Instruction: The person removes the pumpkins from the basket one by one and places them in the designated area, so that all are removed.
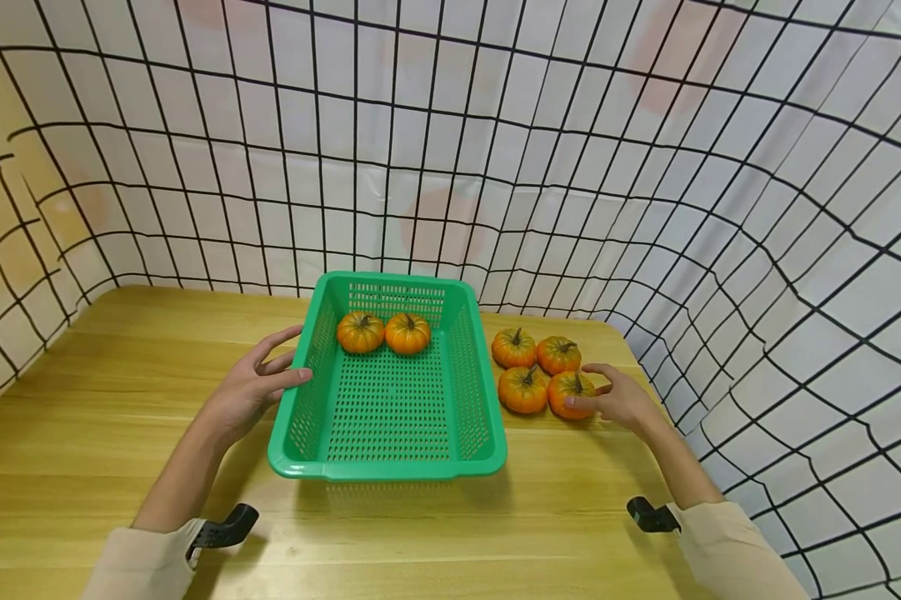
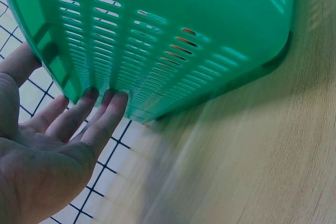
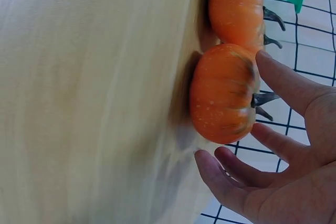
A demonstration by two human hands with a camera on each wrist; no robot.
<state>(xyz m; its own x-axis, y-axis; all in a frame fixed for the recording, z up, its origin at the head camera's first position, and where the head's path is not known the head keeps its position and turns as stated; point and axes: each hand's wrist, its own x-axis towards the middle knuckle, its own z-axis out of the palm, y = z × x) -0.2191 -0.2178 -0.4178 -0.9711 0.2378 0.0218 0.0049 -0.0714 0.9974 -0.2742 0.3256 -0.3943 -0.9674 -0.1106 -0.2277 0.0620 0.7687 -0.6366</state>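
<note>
A green plastic basket [image 1: 390, 471] with slotted walls stands on the table, two small orange pumpkins [image 1: 361, 332] inside at its far end. My left hand [image 1: 249, 387] holds the basket's left side, thumb over the rim and fingertips against the outer wall [image 2: 173, 77]. To the basket's right, several more pumpkins [image 1: 523, 390] sit in a tight cluster. Around the nearest right pumpkin [image 1: 568, 392] spreads my right hand [image 1: 621, 400], its thumb tip at the pumpkin's upper side in the right wrist view. The other fingers there are spread beside the pumpkin [image 3: 223, 95].
The wooden table [image 1: 157, 350] extends under everything. A black wire grid [image 1: 435, 150] backed by pale sheeting rises behind the table and along both sides, close to the right arm. Black wrist mounts [image 1: 228, 527] stick out from both sleeves.
</note>
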